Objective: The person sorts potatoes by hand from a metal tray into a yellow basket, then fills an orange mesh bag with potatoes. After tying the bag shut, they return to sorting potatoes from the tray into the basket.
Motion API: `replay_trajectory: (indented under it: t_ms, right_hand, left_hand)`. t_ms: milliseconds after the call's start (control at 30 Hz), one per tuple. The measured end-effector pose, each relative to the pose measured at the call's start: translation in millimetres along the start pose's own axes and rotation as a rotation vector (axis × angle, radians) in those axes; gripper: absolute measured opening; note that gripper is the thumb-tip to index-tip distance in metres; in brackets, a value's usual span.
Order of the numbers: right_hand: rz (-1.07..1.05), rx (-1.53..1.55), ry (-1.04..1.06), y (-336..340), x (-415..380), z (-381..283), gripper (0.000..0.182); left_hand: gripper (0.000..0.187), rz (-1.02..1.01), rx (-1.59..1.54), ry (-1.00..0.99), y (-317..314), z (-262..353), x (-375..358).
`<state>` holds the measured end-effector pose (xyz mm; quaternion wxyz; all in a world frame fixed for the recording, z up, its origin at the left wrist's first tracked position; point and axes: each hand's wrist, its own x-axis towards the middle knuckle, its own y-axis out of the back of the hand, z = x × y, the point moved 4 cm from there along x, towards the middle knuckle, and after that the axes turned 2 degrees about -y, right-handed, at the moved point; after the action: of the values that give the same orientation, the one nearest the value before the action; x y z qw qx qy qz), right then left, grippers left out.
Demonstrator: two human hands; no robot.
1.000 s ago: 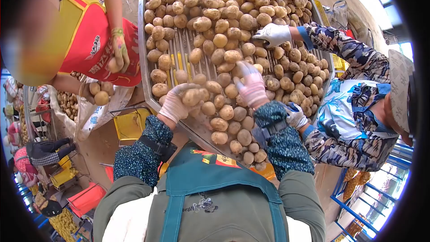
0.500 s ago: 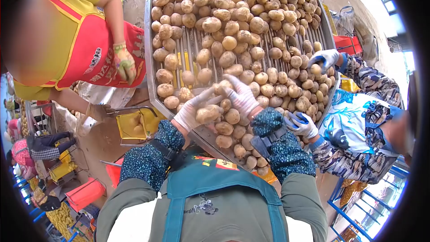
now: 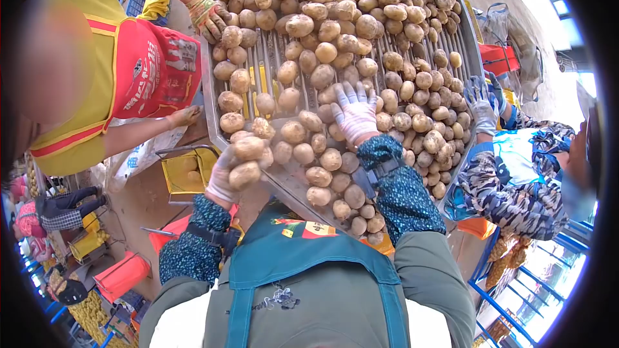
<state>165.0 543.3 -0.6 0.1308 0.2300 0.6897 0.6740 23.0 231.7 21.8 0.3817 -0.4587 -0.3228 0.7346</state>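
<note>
My left hand [image 3: 221,180], in a pale glove, is closed around a few potatoes [image 3: 245,174] over the near left rim of the sorting table. They partly hide its fingers. My right hand [image 3: 356,116], in a striped glove, lies palm down with spread fingers on the loose potatoes [image 3: 322,77] in the middle of the table. Brown, soil-marked potatoes cover much of the slatted bed [image 3: 267,51], thickest toward the far end. Others gather at the near corner between my hands.
The table's metal rim [image 3: 212,109] runs along the left. A co-worker's gloved hand [image 3: 207,18] touches potatoes at the far left; another co-worker's glove [image 3: 480,104] is at the right edge. A yellow crate [image 3: 184,177] stands below left, near a red bin [image 3: 122,277].
My left hand has moved left and toward me with potatoes. My right hand has moved away and right, its fingers spreading. The left co-worker's hand has reached the table; the right co-worker's hands have drawn back.
</note>
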Motion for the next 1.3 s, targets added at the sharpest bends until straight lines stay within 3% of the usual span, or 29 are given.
replay_trajectory:
  t_ms: [100,167,233,300,367,500,567,633,667,700,733,767,800,833,900,967,1000,1033,1100,1133,1167,1233,1267,1300]
  right_hand:
    - [-0.015,0.038,0.041,27.5,-10.8,3.1,0.055]
    - [-0.412,0.324,-0.068,30.3,8.0,23.8,0.058]
    - [0.060,0.452,-0.183,32.0,12.9,59.3,0.064]
    - [0.284,0.334,-0.229,22.1,41.0,83.3,0.064]
    - [0.056,0.714,-0.319,-36.3,67.8,116.6,0.065]
    - [-0.036,0.782,-0.321,-41.0,79.2,116.4,0.060]
    - [0.201,0.811,-0.244,-36.6,68.1,109.4,0.056]
    - [0.340,0.948,-0.475,-0.4,47.9,82.9,0.053]
    - [0.375,1.435,-0.711,-1.4,36.1,74.3,0.048]
    - [0.427,1.590,-0.685,10.1,25.8,60.3,0.042]
    - [0.199,1.853,-0.693,2.5,15.3,50.6,0.041]
    - [-0.029,2.094,-0.692,-2.1,2.1,44.7,0.041]
    - [-0.078,2.167,-0.813,4.4,-17.7,23.9,0.043]
    - [-0.113,2.242,-0.930,9.1,-36.7,0.6,0.045]
    - [-0.363,2.379,-0.909,29.0,-55.5,-40.4,0.050]
    - [-0.592,2.364,-0.729,27.4,-74.7,-60.7,0.055]
    - [-0.481,2.279,-0.894,36.0,-79.7,-81.0,0.058]
    - [-0.483,2.188,-0.734,32.6,-84.6,-92.3,0.060]
    - [-0.512,2.214,-0.688,24.9,-93.9,-118.5,0.062]
    - [-0.341,2.132,-0.727,28.6,-92.5,-137.9,0.063]
    - [-0.626,2.181,-0.611,27.0,-102.1,-142.6,0.062]
    - [-0.657,1.677,-0.430,46.8,-108.3,-153.7,0.063]
    - [-0.507,1.545,-0.237,45.9,-107.7,-158.6,0.063]
    - [-0.506,1.546,-0.230,43.9,-110.1,-154.6,0.063]
  left_hand:
    - [0.070,0.026,-0.076,-0.085,39.4,14.6,-39.2]
    - [0.069,0.088,-0.103,-0.106,58.2,18.9,-54.3]
    - [0.069,0.157,-0.112,-0.166,81.9,6.1,-78.2]
    - [0.068,0.259,-0.012,-0.198,99.3,3.6,-83.1]
    - [0.062,0.311,-0.009,-0.266,108.7,0.8,-90.3]
    - [0.053,0.421,-0.112,-0.420,147.9,11.2,-120.5]
    - [0.054,0.569,-0.173,-0.440,191.7,23.1,-127.6]
    - [0.054,0.699,-0.225,-0.436,214.2,34.7,-128.3]
    - [0.057,0.789,-0.219,-0.486,219.8,40.8,-128.3]
    - [0.060,0.873,-0.205,-0.534,218.9,44.3,-128.5]
    - [0.060,0.861,-0.204,-0.521,214.9,48.3,-127.9]
    - [0.061,1.053,-0.086,-0.495,205.7,55.8,-133.3]
    - [0.063,1.226,0.047,-0.450,203.4,60.4,-129.9]
    - [0.063,1.175,0.065,-0.411,222.8,57.7,-114.3]
    - [0.059,1.337,1.527,-0.716,253.1,73.4,-101.7]
    - [0.053,0.851,1.609,-0.662,114.9,56.4,-77.6]
    - [0.051,0.638,1.474,-0.549,69.9,40.5,-64.9]
    - [0.049,0.434,1.327,-0.439,30.6,24.4,-53.4]
    - [0.059,0.283,0.737,-0.063,-35.7,-4.9,-42.8]
    - [0.061,0.234,0.655,-0.079,-53.7,-16.7,-42.0]
    - [0.062,0.190,0.570,-0.095,-64.5,-24.8,-42.1]
    - [0.063,0.019,0.571,-0.099,-54.6,-40.6,-37.6]
    - [0.056,0.072,0.483,-0.124,-48.9,-44.9,-41.6]
    - [0.056,0.072,0.485,-0.130,-42.0,-45.3,-45.2]
